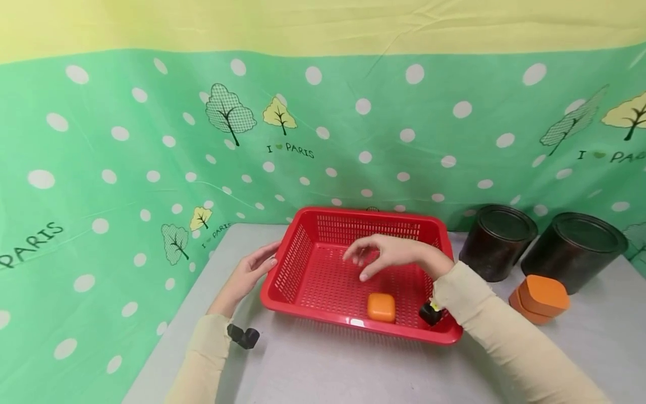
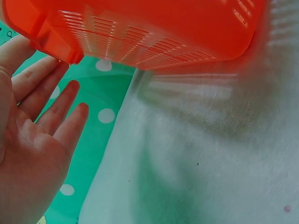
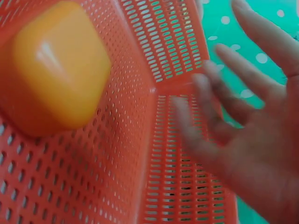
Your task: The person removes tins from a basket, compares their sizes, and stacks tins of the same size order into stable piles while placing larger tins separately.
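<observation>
A red plastic basket point(image 1: 328, 269) with slotted walls stands on the table. Inside it, near the front wall, lies a rounded orange box point(image 1: 381, 307), seen large in the right wrist view as an orange block point(image 3: 63, 65). My left hand point(image 1: 249, 275) is at the basket's left rim, its fingertips right at the edge; the left wrist view shows that hand point(image 2: 37, 116) with fingers extended under the rim. Over the basket's inside hovers my right hand point(image 1: 388, 255), fingers loosely bent and spread, with nothing between them and apart from the orange box.
Two dark lidded canisters point(image 1: 497, 241) stand at the back right of the table point(image 1: 313, 370). Before them sits a stack of orange boxes point(image 1: 542, 297). A green and yellow printed cloth point(image 1: 383, 123) hangs behind and at the left.
</observation>
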Available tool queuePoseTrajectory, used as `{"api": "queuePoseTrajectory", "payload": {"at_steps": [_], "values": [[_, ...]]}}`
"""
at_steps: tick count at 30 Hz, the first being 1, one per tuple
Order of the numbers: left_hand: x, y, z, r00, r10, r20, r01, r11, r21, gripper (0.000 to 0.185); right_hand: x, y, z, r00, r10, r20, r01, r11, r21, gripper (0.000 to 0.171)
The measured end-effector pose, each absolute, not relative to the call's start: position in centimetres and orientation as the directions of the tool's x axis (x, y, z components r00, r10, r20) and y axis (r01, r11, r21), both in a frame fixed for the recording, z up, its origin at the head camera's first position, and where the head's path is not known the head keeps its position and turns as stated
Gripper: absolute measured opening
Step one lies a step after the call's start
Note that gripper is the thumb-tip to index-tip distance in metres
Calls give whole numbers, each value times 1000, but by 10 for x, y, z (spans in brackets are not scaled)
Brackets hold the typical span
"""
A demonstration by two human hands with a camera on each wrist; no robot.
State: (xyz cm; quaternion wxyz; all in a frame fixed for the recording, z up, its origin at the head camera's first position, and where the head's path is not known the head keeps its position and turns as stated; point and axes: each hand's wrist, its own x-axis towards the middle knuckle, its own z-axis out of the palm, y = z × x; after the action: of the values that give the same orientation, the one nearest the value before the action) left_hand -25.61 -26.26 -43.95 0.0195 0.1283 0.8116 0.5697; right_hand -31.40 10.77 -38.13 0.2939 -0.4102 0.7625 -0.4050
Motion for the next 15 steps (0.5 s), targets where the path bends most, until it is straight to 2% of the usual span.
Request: {"api": "queuePoseTrajectory", "payload": {"at_steps": [4,7,11,15], "values": [[-256,-262,-439,-963,237,126,196,302,933,52,-314,110,-385,-363,-863,-351,-227,447,-865,53],[-255,-261,-438,-965,233,124,192,299,935,52,-313,110,-387,-308,-826,-472,-200,542,-816,54],[-255,-261,-439,-964,231,128,196,305,932,51,-313,109,-391,-251,-784,-568,-232,618,-751,54],[-256,-261,-439,-962,237,135,204,298,933,51,-314,109,-394,-200,-769,-607,-223,639,-736,53]]}}
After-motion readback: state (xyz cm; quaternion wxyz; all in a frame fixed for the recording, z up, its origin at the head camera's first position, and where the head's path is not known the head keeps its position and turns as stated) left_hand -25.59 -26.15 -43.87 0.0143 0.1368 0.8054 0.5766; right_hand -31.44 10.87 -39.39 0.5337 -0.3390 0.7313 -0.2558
